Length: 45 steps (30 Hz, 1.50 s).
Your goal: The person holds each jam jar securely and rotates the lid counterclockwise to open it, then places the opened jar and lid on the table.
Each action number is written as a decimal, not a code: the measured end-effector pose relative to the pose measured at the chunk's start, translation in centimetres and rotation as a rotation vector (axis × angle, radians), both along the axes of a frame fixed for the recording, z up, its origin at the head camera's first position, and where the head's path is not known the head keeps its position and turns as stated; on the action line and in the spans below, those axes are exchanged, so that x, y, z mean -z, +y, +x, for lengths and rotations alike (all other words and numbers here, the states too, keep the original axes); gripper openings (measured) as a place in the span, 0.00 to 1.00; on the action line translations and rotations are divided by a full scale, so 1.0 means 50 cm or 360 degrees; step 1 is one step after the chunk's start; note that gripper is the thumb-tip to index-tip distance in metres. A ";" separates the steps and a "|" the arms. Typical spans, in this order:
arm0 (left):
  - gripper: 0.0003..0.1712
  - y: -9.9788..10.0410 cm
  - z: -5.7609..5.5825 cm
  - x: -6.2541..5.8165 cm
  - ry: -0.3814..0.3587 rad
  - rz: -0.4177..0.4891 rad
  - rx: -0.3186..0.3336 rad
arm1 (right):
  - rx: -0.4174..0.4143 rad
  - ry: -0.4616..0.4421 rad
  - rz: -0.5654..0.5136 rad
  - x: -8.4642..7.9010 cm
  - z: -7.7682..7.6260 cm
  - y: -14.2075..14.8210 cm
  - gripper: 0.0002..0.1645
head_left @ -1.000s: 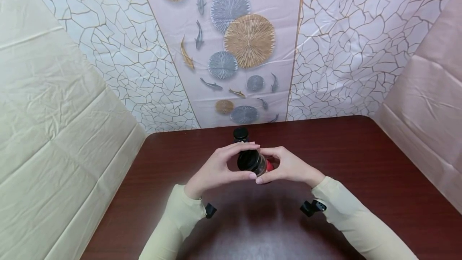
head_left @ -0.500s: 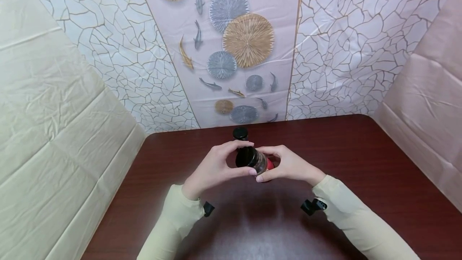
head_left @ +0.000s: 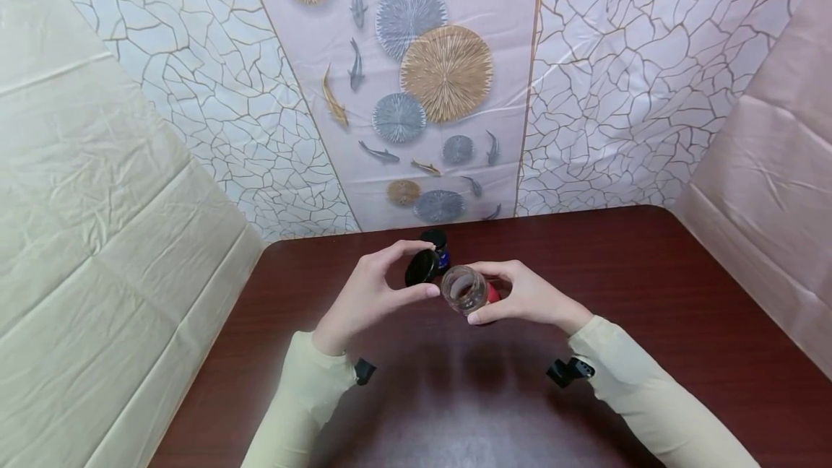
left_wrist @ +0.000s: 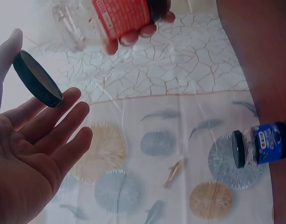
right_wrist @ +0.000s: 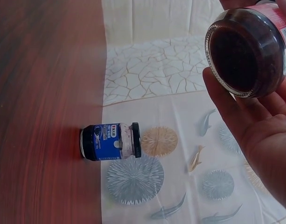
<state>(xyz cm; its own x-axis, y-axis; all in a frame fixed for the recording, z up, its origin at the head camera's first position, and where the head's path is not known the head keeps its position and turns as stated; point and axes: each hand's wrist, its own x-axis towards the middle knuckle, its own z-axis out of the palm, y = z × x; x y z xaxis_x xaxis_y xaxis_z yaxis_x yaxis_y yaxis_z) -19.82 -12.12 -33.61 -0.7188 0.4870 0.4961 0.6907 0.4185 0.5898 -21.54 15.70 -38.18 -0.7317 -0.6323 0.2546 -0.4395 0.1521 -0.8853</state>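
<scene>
My left hand point(head_left: 367, 291) pinches a black round lid point(head_left: 422, 269) by its edge between thumb and fingertips, held tilted. Beside it, my right hand point(head_left: 523, 295) grips a glass jar point(head_left: 464, 290) with a red label point(left_wrist: 122, 17); its open mouth tips toward the left hand and the head camera. Dark contents sit at the jar's bottom, seen through the glass base point(right_wrist: 236, 58) in the right wrist view. A small gap separates lid and jar mouth. Behind the lid stands a second jar with a blue label point(right_wrist: 108, 141) and its own black lid point(right_wrist: 136, 140).
Both hands are above a dark red-brown table point(head_left: 624, 266). A patterned cloth point(head_left: 448, 150) with round motifs and fish hangs behind its back edge. Plain pale cloth point(head_left: 117, 258) covers the left side and pinkish cloth point(head_left: 767, 201) the right.
The lid has come off the red-labelled jar and moved left with my left hand, exposing the jar's open mouth. My right hand stays almost in place, and more of the blue-labelled jar now shows.
</scene>
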 end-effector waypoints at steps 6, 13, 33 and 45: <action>0.30 -0.019 0.000 -0.007 -0.0020 0.0054 -0.0055 | 0.0023 -0.0016 -0.0006 0.003 -0.001 0.004 0.36; 0.30 -0.042 -0.001 -0.007 -0.0058 0.0070 -0.0165 | 0.0041 -0.0006 0.0010 0.003 -0.003 0.010 0.36; 0.34 -0.079 -0.014 0.006 -0.0043 0.0055 -0.0319 | 0.0025 -0.0010 -0.0041 0.003 -0.010 0.015 0.36; 0.31 -0.099 -0.017 0.006 -0.0113 0.0091 -0.0352 | 0.0005 -0.0024 -0.0060 0.001 -0.011 0.016 0.36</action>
<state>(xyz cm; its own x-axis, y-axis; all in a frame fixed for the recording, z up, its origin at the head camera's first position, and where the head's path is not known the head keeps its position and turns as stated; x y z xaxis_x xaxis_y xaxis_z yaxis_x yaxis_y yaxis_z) -20.67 -17.07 -33.90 -0.8390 0.2864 0.4627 0.5417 0.5194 0.6608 -22.10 16.52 -38.20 -0.7377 -0.6200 0.2673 -0.4256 0.1196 -0.8970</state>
